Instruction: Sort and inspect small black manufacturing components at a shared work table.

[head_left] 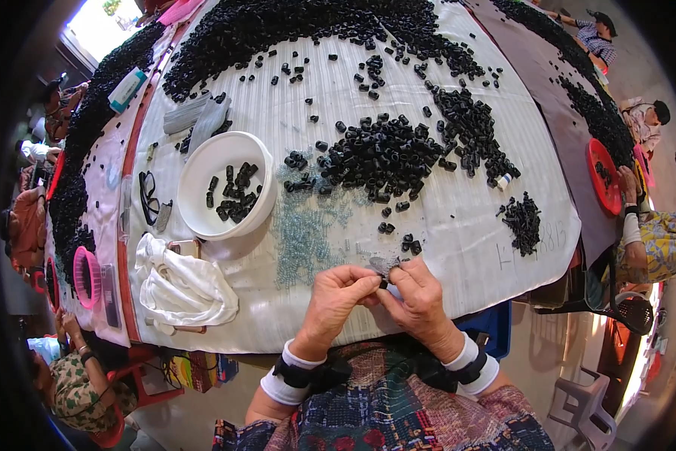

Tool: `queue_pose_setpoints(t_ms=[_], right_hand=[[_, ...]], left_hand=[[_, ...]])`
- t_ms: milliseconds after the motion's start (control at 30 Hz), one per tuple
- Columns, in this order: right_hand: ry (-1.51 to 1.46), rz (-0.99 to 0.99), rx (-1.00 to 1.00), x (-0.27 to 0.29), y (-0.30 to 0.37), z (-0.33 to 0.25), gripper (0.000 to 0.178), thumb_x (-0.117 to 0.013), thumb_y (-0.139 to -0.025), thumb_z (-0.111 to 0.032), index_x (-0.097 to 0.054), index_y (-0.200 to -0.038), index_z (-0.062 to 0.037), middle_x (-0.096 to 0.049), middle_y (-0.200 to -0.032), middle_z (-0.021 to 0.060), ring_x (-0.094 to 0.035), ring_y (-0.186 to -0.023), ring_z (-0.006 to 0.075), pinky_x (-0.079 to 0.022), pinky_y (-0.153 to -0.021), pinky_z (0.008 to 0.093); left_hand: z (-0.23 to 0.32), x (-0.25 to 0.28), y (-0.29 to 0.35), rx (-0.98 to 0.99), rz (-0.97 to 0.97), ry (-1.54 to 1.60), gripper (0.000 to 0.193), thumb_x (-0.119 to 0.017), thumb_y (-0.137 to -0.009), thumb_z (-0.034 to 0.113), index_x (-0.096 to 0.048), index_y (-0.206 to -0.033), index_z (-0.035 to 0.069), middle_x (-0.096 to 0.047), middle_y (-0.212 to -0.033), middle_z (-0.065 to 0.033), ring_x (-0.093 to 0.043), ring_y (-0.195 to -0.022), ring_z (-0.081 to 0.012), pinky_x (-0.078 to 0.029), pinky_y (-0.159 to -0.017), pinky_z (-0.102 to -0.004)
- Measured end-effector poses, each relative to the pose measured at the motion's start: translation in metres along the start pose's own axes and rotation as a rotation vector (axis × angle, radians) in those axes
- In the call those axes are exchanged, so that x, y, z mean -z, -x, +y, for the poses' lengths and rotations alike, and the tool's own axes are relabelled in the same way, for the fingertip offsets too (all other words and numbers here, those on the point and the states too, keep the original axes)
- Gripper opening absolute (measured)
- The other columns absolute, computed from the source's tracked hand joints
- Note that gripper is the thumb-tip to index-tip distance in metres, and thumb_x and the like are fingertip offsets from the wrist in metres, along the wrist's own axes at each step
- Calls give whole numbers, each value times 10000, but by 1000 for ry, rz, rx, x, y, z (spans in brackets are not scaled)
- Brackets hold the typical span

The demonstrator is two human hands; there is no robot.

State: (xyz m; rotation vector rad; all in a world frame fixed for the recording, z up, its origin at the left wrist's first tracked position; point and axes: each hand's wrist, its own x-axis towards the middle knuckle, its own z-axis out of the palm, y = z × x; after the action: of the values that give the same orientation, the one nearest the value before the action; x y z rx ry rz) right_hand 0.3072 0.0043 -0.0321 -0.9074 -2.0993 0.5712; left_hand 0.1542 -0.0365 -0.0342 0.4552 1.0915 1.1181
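Near the table's front edge, my left hand (333,302) and my right hand (419,302) meet, fingers pinched together. Between their fingertips is a small black part, mostly hidden. A grey, rough-looking scrap (384,264) sticks up at the fingers of my right hand. Just beyond lie a few loose black caps (411,243). Farther off is a heap of short black cylindrical caps (383,158). Small clear bluish beads (306,240) are scattered left of my hands. A white bowl (190,218) holds several black parts. Thin black pieces (522,224) form a small pile at right.
A bunched white cloth (184,289) lies at the left over a flat object. Dark-framed glasses (149,199) and grey strips (206,120) lie near the bowl. A large black heap (300,22) covers the far table. Other people sit at both side tables; a red basin (603,177) stands right.
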Motion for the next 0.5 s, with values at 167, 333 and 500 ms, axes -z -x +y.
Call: queue_pose_setpoints(t_ms=[167,333,500], right_hand=[[2,-11,3,2,0,0,289,-726,-628,-49,-565,-861,9,-509,-766,132,-510,-686,297,-441,-578,372],[7,-88,11,9,-2,-1,341,-728,-646,-92,-561,-924,12,-520,-821,145,-523,-732,311,-451,-625,376],[59,-12,0,20,-9,-2,454,-755,-634,-166,-552,-998,16,-524,-915,176,-539,-833,338,-462,-705,390]], left_hand=[[5,-5,1,42,-22,9,166,-655,-829,93,-633,-934,-34,-641,-788,-61,-595,-646,-98,-492,-591,-209],[5,-3,4,33,-41,-7,175,-656,-831,98,-632,-945,-31,-653,-823,-71,-614,-682,-106,-506,-610,-210],[13,-7,7,64,-40,14,153,-639,-828,63,-624,-953,-23,-662,-861,-101,-633,-720,-139,-525,-650,-229]])
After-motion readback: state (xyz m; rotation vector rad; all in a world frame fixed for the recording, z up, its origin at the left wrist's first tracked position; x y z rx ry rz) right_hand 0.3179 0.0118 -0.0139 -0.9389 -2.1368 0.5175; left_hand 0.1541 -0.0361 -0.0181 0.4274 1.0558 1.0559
